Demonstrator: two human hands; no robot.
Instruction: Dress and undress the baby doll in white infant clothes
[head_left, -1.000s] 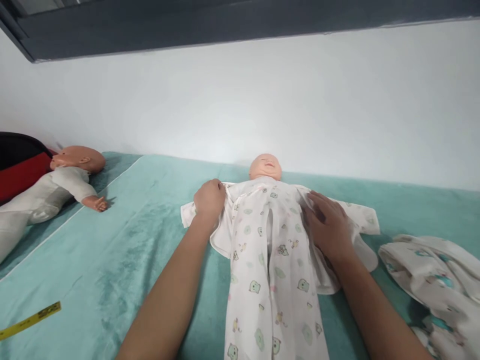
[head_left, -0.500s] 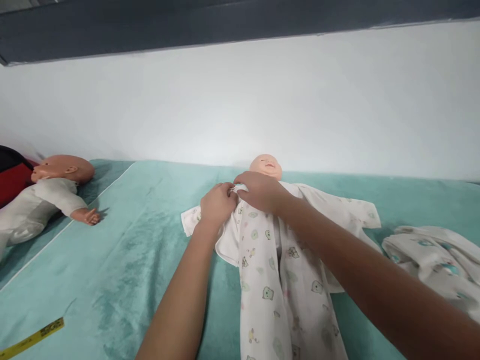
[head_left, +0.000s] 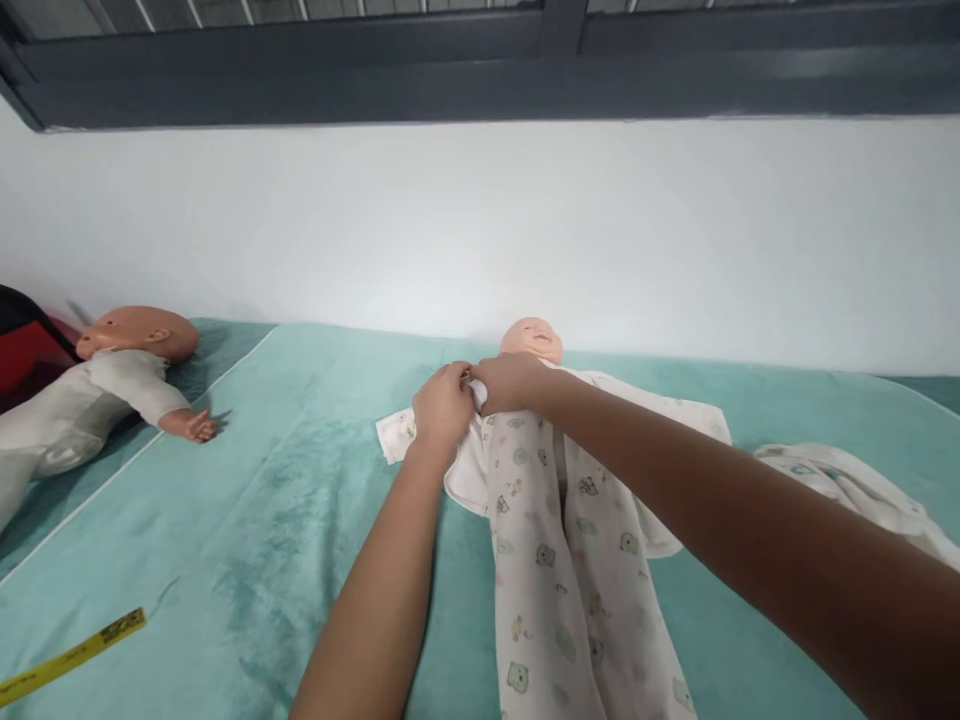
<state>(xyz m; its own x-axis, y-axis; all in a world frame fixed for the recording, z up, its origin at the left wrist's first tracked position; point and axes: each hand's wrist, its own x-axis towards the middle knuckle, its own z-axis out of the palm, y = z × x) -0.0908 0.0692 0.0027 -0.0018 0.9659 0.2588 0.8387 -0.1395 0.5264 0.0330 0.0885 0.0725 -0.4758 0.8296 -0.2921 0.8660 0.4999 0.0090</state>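
A baby doll [head_left: 531,338] lies on its back by the wall, its head away from me. White baby clothes cover it: a shirt with spread sleeves [head_left: 686,413] and printed pants [head_left: 544,560] whose legs stretch toward me. At the doll's chest, my left hand [head_left: 444,402] pinches a small white bit of the baby clothes. My right hand [head_left: 510,383] is closed on the same bit, its fingers touching or nearly touching the left ones. The fingertips partly hide which part of the clothes they grip.
Another doll [head_left: 112,390] in a white bodysuit lies at the left, beside a red and black item [head_left: 26,355]. A yellow strip [head_left: 75,658] lies at the front left of the teal cover [head_left: 247,560]. Crumpled white printed cloth [head_left: 847,480] rests at the right.
The view has tilted up slightly, showing more of the window frame. Both hands stay together at the doll's chest, the right one turned a little, still gripping the white cloth.
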